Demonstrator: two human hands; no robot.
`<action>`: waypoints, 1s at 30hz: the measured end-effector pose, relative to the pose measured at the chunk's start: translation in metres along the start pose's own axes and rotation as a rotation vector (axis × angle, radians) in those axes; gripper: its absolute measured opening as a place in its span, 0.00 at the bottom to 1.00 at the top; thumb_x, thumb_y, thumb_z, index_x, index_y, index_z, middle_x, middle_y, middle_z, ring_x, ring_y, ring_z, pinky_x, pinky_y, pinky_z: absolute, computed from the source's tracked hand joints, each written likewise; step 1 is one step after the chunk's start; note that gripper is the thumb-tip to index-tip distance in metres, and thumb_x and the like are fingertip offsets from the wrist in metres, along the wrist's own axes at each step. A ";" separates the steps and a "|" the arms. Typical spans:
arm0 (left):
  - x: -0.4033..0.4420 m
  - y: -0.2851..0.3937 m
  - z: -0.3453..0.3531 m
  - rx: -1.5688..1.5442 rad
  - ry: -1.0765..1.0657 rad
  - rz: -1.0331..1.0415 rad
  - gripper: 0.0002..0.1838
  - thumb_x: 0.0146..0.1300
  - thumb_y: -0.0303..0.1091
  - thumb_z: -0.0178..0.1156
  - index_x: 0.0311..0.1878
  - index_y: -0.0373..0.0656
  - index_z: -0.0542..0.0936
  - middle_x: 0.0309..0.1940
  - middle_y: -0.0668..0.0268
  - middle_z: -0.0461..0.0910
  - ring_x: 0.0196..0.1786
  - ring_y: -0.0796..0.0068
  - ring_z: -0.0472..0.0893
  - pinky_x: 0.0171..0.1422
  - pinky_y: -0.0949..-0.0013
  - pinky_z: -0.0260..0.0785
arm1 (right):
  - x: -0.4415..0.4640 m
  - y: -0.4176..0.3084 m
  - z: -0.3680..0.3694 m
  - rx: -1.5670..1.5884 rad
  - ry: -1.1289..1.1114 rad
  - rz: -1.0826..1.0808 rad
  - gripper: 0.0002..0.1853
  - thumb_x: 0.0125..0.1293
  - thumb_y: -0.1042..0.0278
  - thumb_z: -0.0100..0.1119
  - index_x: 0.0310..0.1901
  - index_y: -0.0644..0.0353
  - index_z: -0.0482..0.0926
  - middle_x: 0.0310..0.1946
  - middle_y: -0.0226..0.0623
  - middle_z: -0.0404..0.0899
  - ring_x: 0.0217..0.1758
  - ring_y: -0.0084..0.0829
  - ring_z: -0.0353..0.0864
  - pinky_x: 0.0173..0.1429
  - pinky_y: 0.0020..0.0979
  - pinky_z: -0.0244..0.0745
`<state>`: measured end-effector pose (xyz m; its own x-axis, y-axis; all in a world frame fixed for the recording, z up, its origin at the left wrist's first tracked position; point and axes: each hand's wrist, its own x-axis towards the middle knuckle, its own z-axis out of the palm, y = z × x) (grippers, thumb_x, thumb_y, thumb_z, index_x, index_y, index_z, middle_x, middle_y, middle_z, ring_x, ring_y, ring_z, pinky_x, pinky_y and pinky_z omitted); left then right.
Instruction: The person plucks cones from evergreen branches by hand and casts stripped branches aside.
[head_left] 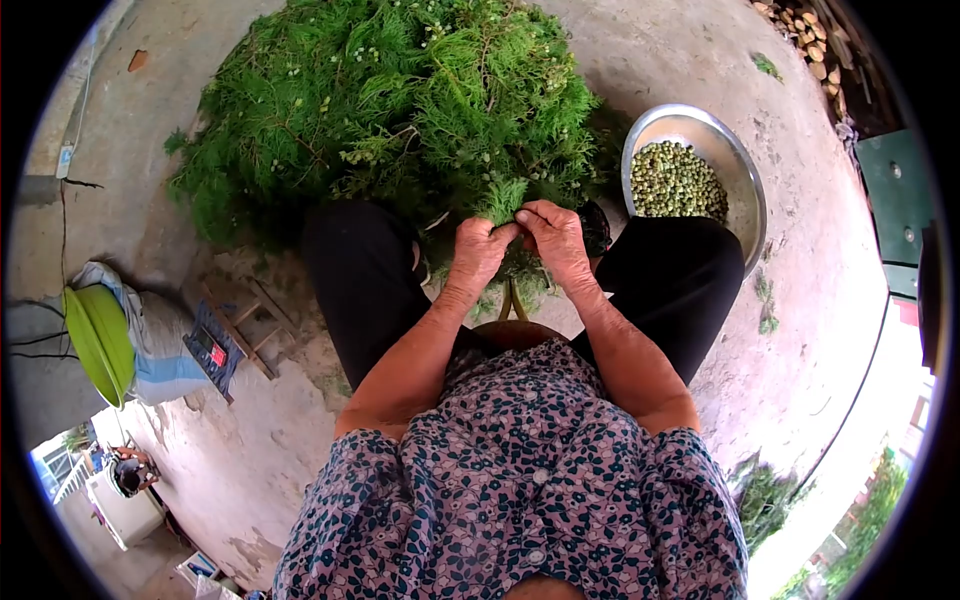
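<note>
The left hand [480,248] held a feathery green sprig [503,200] between thumb and fingers, and the right hand [553,235], just beside it, pinched narrowly at the sprig's near right edge. Directly beyond both hands a big heap of leafy branches [390,110] lay on the floor [800,190]. To the right of the right hand stood a metal basin [752,190], partly filled with small round green-brown fruits [678,182].

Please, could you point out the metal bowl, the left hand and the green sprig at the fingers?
Metal bowl [743,197], head view: on its bare inner wall.
Left hand [478,250], head view: middle of the hand.
Green sprig [503,200], head view: on its leafy part.
</note>
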<state>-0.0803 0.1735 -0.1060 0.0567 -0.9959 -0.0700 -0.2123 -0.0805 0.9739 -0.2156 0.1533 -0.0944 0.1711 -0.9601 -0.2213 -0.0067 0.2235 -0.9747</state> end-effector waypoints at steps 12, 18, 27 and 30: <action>-0.001 0.010 -0.004 -0.563 -0.013 -0.261 0.08 0.52 0.31 0.61 0.26 0.34 0.78 0.19 0.69 0.75 0.22 0.81 0.71 0.27 0.74 0.61 | 0.006 -0.010 -0.021 0.775 0.006 0.303 0.06 0.61 0.69 0.52 0.31 0.61 0.72 0.24 0.34 0.72 0.24 0.26 0.73 0.26 0.26 0.66; 0.003 -0.001 -0.009 -0.753 -0.083 -0.375 0.06 0.51 0.29 0.62 0.27 0.36 0.79 0.23 0.66 0.77 0.26 0.77 0.73 0.30 0.73 0.62 | 0.008 -0.012 -0.024 0.486 -0.071 0.136 0.03 0.60 0.73 0.54 0.34 0.61 0.75 0.25 0.31 0.73 0.18 0.20 0.68 0.21 0.20 0.61; 0.002 -0.002 -0.010 -0.602 -0.150 -0.363 0.05 0.52 0.29 0.62 0.28 0.39 0.78 0.21 0.68 0.76 0.25 0.77 0.73 0.30 0.73 0.63 | 0.002 -0.030 -0.018 -0.034 -0.297 0.245 0.08 0.60 0.73 0.54 0.42 0.61 0.73 0.20 0.22 0.68 0.18 0.13 0.66 0.22 0.16 0.62; 0.001 0.000 -0.009 -0.542 -0.117 -0.367 0.05 0.52 0.30 0.62 0.28 0.39 0.78 0.21 0.69 0.75 0.25 0.77 0.72 0.30 0.73 0.63 | 0.003 -0.024 -0.019 -0.084 -0.225 0.170 0.12 0.58 0.74 0.56 0.45 0.65 0.73 0.22 0.28 0.72 0.18 0.15 0.67 0.22 0.19 0.64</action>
<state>-0.0717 0.1732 -0.1041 -0.0804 -0.9081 -0.4109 0.3226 -0.4137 0.8513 -0.2334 0.1416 -0.0724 0.3749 -0.8463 -0.3785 -0.1337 0.3546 -0.9254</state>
